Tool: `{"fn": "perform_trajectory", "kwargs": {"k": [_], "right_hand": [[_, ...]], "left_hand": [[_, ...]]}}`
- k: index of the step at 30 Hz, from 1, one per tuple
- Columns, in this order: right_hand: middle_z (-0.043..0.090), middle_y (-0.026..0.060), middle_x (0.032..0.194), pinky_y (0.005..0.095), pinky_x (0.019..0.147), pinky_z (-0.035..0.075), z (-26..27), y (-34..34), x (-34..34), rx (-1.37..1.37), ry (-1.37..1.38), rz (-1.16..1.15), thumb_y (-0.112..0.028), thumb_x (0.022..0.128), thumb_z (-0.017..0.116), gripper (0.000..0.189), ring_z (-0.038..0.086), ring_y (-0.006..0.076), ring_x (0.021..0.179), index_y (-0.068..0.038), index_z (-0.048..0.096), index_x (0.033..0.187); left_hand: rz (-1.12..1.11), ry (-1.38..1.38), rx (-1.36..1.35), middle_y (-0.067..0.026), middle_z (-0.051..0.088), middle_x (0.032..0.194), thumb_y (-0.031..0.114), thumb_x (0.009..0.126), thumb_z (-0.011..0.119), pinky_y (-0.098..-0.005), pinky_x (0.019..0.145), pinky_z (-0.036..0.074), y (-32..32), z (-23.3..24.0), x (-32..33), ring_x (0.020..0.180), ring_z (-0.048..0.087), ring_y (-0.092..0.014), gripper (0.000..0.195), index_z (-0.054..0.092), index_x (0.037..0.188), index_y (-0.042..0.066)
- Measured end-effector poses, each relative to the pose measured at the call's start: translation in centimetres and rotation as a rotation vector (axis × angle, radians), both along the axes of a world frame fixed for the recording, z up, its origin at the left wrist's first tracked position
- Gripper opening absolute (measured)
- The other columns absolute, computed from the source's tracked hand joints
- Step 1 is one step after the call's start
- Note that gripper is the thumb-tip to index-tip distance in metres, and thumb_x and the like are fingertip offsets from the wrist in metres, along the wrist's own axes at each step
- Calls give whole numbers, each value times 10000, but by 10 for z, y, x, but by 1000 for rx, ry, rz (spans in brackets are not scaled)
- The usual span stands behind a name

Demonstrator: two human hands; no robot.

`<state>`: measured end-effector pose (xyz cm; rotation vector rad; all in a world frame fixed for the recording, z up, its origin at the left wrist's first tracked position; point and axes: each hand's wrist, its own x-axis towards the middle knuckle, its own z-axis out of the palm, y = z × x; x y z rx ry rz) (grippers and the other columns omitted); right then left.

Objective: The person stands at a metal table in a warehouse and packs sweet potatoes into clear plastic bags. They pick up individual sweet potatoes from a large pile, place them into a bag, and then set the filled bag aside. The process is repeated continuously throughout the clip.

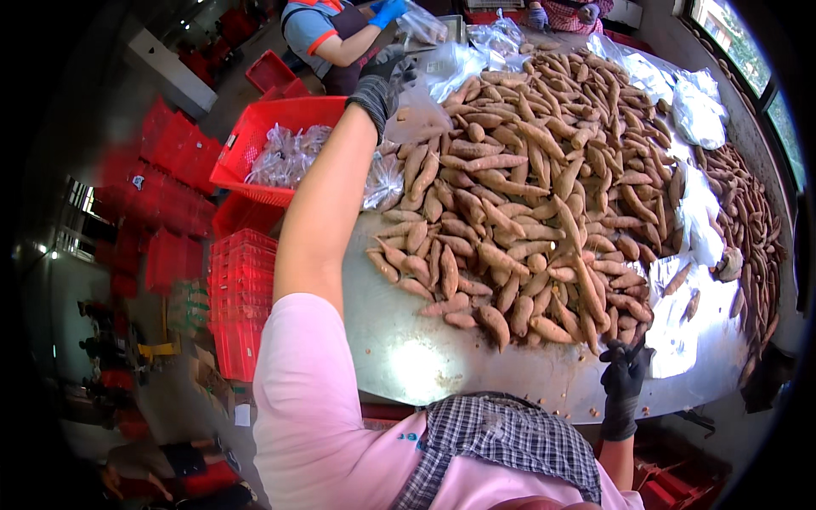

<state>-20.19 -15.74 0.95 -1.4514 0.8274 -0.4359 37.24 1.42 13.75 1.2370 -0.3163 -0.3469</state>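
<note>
A large heap of sweet potatoes covers much of the metal table before me. My left hand, in a dark knit glove, reaches far forward to the heap's left back edge. Its fingers are on a clear plastic bag, which hangs beside the heap and seems to hold something. Close to my body, my right hand wears a similar glove at the heap's near right corner. Its fingers are partly bent next to the nearest sweet potatoes; whether it grips anything is unclear.
A red crate with bagged goods stands left of the table, near stacked red crates. Across the table are a co-worker in blue gloves and another person. White plastic bags and more sweet potatoes lie right.
</note>
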Motion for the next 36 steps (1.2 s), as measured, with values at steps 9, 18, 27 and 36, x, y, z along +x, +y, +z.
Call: {"fn": "perform_trajectory", "kwargs": {"k": [9, 18, 27, 36], "right_hand": [[630, 49, 723, 197, 385, 334, -26, 11, 13, 262, 111, 69, -184, 872, 536, 217, 450, 64, 417, -18, 579, 1005], [589, 6, 881, 218, 557, 434, -38, 20, -11, 419, 113, 338, -218, 904, 484, 250, 534, 92, 648, -65, 574, 1081], [621, 45, 883, 261, 664, 484, -94, -91, -78, -136, 61, 65, -28, 826, 489, 270, 547, 117, 735, -63, 621, 1059], [526, 132, 1155, 360, 802, 479, -149, -272, -152, -641, 662, -202, -233, 718, 711, 577, 593, 249, 931, -132, 482, 1238]], "left_hand": [[-67, -1156, 1065, -88, 454, 1256, 135, 696, 647, -370, 958, 358, 39, -134, 77, 1146, 444, -272, 584, 429, 1236, 84], [-2, -3, 298, -84, 355, 1369, 272, 913, 408, -446, 1062, 225, 23, -135, -175, 1314, 277, -228, 482, 303, 1371, 164], [-343, 488, 112, -99, 520, 1169, 225, 936, 402, -355, 930, 418, -21, -154, -368, 1091, 505, -214, 353, 439, 1255, 78], [-430, 668, 111, -108, 536, 1164, 161, 924, 426, -375, 909, 454, -83, -180, -503, 1024, 548, -226, 338, 427, 1254, 87]]}}
